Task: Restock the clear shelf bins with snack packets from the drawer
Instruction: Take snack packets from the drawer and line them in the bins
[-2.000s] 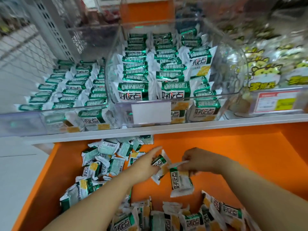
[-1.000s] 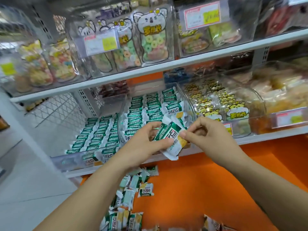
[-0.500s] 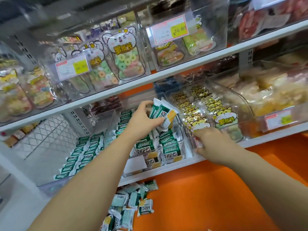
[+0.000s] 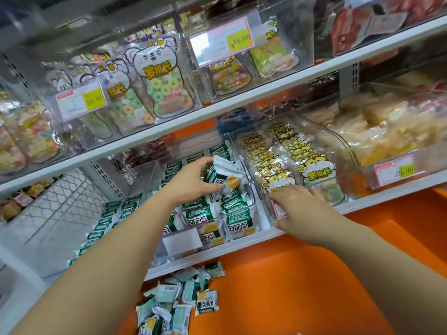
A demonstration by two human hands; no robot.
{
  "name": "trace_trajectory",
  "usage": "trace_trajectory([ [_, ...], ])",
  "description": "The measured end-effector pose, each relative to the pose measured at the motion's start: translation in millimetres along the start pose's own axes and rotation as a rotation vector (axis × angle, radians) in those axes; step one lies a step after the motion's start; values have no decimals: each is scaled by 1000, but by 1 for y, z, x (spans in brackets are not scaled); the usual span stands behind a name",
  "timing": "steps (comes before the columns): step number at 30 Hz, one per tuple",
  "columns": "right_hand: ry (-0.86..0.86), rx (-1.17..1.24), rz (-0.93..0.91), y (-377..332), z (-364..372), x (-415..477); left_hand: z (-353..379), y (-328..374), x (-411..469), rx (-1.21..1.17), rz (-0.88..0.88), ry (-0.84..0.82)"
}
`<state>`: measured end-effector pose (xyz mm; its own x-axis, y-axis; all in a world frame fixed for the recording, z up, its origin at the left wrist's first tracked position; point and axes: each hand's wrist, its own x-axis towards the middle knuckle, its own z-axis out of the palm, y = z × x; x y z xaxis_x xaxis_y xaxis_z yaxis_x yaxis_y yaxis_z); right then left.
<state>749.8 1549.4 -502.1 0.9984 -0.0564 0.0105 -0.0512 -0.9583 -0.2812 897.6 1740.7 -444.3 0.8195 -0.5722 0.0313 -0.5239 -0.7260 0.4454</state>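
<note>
Restock partway: centre bin is filling, drawer stock is waiting.

Left bin [image 4: 60,252] is showing flat rows of green packets. Left hand [image 4: 193,182] is gripping a small bunch of snack packets [image 4: 225,175] just above the centre bin [image 4: 260,221], which is looking nearly full of the same kind; this bunch is not yet dropped. Right hand [image 4: 297,209], fingers flat, is pressing on the front of the right bin [image 4: 343,151] of hamster-print bags. Loose packets [image 4: 179,303] are lying in the orange drawer [image 4: 290,286] below, so more is left to shelve, I judge.
</note>
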Motion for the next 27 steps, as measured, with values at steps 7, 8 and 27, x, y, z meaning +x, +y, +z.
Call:
trace_trajectory([
  [7, -5, 4, 0, -1, 0, 0, 6, 12, 11, 372, 0, -107],
  [8, -4, 4, 0, -1, 0, 1, 7, 16, 14, 422, 1, -127],
  [27, 3, 16, 22, -5, 0, 0, 56, 18, 15, 578, -129, -30],
])
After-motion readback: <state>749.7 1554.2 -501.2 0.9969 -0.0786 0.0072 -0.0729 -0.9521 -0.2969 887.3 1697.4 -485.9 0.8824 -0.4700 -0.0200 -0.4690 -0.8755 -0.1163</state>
